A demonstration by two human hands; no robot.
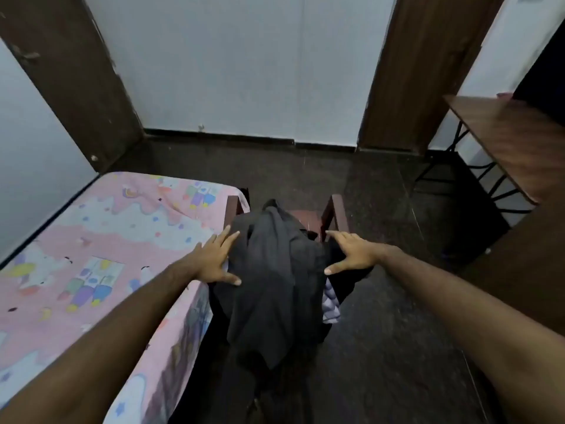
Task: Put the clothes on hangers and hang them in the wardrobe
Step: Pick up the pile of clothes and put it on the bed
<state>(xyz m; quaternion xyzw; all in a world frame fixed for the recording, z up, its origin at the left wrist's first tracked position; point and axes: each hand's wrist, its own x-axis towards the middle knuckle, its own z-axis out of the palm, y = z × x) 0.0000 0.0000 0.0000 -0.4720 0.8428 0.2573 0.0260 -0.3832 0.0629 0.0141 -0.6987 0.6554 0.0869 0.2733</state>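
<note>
A pile of dark grey and black clothes [275,276] is draped over the back of a brown wooden chair [336,209] in the middle of the view. A light purple-and-white patterned piece [330,304] shows under the pile on its right side. My left hand [214,260] rests flat on the left side of the pile, fingers spread and straight. My right hand [351,252] lies flat on the right side, fingers spread. No hanger and no wardrobe interior is visible.
A bed with a pink cartoon-print sheet [91,255] stands close on the left, touching the chair. A brown table on black metal legs [513,142] is at the right. Dark floor [382,347] stretches ahead to a white wall with brown panels [403,71].
</note>
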